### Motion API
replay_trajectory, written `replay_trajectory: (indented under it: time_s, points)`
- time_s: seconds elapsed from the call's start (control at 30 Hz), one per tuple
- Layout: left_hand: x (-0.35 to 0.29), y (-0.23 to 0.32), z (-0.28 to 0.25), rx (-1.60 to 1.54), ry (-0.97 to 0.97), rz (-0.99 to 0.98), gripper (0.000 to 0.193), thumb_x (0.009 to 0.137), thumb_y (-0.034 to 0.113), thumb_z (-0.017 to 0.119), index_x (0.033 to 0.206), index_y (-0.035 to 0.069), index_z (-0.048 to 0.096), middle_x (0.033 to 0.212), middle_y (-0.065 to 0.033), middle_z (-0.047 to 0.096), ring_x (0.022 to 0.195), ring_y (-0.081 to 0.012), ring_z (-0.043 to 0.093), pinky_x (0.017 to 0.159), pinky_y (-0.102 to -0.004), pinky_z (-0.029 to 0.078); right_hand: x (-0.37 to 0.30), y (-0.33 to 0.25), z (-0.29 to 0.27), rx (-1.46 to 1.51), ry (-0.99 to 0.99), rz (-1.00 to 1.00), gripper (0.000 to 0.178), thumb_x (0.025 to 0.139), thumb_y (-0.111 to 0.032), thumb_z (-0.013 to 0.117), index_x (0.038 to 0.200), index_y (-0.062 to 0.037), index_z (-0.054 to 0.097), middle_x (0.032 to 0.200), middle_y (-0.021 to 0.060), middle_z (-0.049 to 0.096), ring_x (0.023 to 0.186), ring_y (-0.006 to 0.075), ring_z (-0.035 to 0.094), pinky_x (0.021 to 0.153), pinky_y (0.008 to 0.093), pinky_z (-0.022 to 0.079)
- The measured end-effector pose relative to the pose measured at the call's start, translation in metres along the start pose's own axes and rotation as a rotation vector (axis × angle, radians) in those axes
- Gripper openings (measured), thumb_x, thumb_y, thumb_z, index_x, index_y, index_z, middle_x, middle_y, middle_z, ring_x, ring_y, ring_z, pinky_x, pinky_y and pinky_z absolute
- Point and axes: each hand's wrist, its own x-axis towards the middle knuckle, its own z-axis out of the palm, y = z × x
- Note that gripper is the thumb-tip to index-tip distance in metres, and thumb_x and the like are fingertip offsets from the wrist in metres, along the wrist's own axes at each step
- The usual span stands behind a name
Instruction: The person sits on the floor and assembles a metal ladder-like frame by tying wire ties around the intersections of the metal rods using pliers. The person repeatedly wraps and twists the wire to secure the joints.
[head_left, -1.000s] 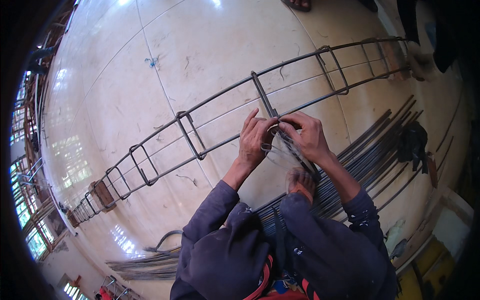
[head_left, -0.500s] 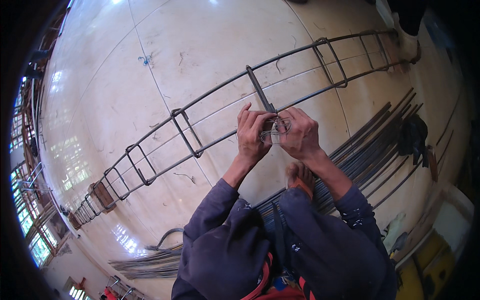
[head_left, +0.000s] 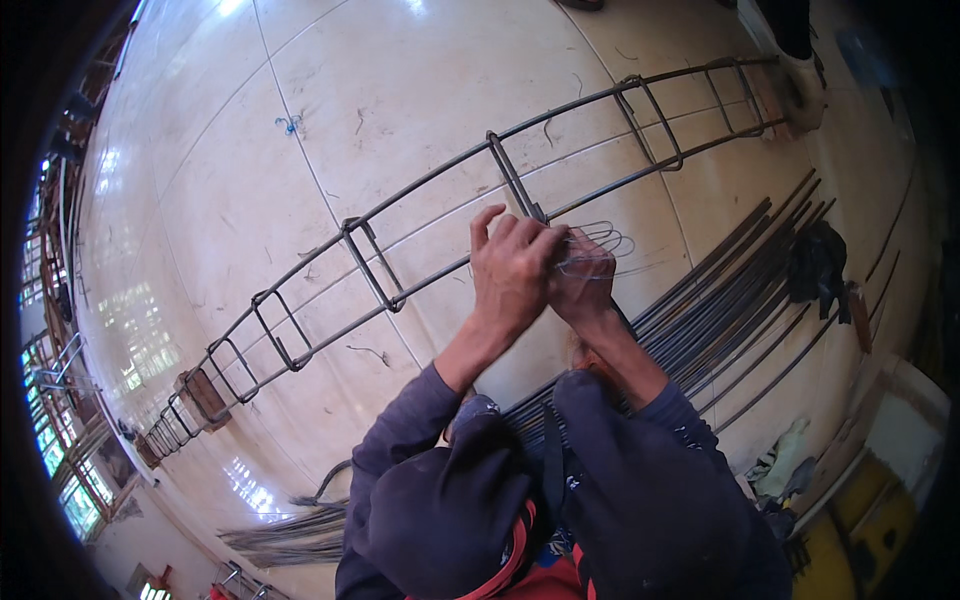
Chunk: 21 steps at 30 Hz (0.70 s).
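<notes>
A long cage of steel bars (head_left: 440,275) with square stirrups lies across the floor ahead of me. My left hand (head_left: 512,268) is closed at the near bar, beside a stirrup (head_left: 512,178), its index finger partly lifted. From its fingers a bundle of thin, looped tie wire (head_left: 605,238) runs over the back of my right hand (head_left: 582,285). That hand is pressed against the left one, just below the bar, and its fingers are curled in. What it grips is hidden behind the knuckles and wire.
Loose steel rods (head_left: 690,305) lie to the right and pass under my legs. A black cloth or bag (head_left: 820,262) rests on their ends. Thinner rods (head_left: 285,533) lie at the lower left. A block (head_left: 203,398) supports the cage. Another person's foot (head_left: 803,92) stands at its far right end.
My right hand has moved left, up against my left hand and partly behind it. The wire loops, earlier between the hands, now stick out rightward over the right hand.
</notes>
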Motion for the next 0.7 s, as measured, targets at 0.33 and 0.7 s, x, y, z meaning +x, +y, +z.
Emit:
replay_trajectory:
  time_s: [0.33,0.7]
  points:
    - [-0.053,-0.004,-0.026,-0.462,-0.104,-0.573,0.021,0.085,0.011,0.063,0.106,0.005,0.065,0.101,-0.0098,0.066,0.090,-0.0214,0.062,0.083,-0.0308,0.046,0.013,-0.022,0.007,0.643,0.081,0.808,0.025,0.091,-0.021,0.055,0.078,-0.0016,0.063,0.064,0.0059,0.059,0.049,0.0189,0.055,0.046,0.0281,0.044]
    - [-0.067,-0.021,0.063,-1.985,-0.103,-1.109,0.045,0.101,0.034,0.037,0.121,-0.004,0.053,0.124,-0.0098,0.056,0.118,-0.0195,0.046,0.103,-0.0367,0.034,0.013,-0.026,-0.020,1.682,-0.070,1.291,0.023,0.097,-0.020,0.049,0.103,0.0014,0.057,0.075,0.0022,0.056,0.066,0.0109,0.056,0.056,0.0216,0.047]
